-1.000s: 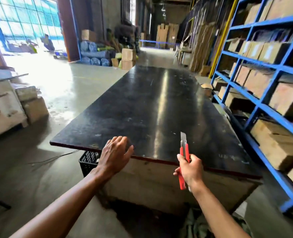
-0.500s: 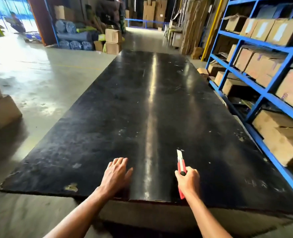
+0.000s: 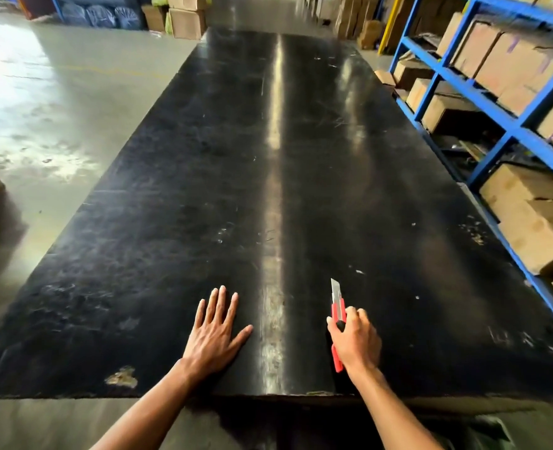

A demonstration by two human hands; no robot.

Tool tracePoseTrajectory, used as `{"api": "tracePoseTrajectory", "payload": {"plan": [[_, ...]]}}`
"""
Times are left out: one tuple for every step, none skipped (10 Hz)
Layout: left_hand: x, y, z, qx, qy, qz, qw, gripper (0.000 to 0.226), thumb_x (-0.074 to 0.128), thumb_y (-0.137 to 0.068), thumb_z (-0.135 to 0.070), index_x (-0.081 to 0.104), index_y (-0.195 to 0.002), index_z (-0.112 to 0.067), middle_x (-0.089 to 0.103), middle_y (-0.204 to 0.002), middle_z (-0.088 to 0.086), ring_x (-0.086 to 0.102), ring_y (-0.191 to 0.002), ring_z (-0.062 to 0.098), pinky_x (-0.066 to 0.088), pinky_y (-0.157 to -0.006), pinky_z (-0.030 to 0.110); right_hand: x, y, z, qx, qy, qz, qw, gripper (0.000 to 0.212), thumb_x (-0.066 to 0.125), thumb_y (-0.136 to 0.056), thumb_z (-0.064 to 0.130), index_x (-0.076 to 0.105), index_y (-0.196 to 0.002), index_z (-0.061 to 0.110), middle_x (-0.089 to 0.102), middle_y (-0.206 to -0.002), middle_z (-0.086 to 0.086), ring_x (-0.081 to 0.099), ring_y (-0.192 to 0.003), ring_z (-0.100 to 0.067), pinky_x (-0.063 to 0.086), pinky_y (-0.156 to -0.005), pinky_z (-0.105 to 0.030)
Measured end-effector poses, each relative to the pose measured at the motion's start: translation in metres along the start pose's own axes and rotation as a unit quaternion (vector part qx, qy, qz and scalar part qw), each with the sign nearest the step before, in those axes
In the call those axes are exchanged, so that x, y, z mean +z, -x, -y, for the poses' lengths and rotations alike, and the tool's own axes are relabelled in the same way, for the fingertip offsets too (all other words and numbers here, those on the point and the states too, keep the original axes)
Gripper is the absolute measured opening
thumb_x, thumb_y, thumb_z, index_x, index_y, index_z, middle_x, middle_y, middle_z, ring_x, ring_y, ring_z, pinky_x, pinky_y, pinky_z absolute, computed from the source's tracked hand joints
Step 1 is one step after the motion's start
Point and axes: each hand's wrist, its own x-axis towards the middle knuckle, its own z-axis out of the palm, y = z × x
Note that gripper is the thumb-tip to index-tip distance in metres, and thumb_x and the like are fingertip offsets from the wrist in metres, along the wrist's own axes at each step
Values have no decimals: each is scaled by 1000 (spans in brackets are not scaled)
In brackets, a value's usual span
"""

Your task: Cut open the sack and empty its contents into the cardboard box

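Red-handled utility knife, blade extended, sits clenched in the right hand over the glossy black surface; left hand lies flat, fingers released. Brown cardboard boxes fill blue metal shelves.

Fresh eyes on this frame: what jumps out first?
The red utility knife, blade extended and pointing away, gripped in the right hand at the near edge of the long black table. The left hand lies flat beside it. Blue shelving with cardboard boxes lines the right.

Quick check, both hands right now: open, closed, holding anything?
Left hand: open, flat on the black table, holding nothing.
Right hand: closed on the red utility knife, blade out.
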Motion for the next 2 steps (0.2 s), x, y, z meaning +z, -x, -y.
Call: {"api": "tracePoseTrajectory", "payload": {"plan": [[-5, -6, 3, 5, 34, 7, 999, 91, 5, -83, -75, 20, -149, -14, 8, -156, 14, 3, -144, 32, -15, -112, 33, -3, -5, -1, -14, 17, 1, 1000, 43, 56, -85, 49, 58, -104, 12, 62, -104, -8, 64, -92, -26, 49, -66, -34], [-13, -2, 5, 16, 70, 0, 997, 110, -8, -62, -85, 2, -150, -20, -14, -153, 3, -15, -144, 24, -22, -107, 22, -6, 15, -13, 33, -72, -42, 996, 51, 60, -80, 52, 60, -112, 13, 64, -101, -7, 65, -90, -25, 44, -63, -31]]}}
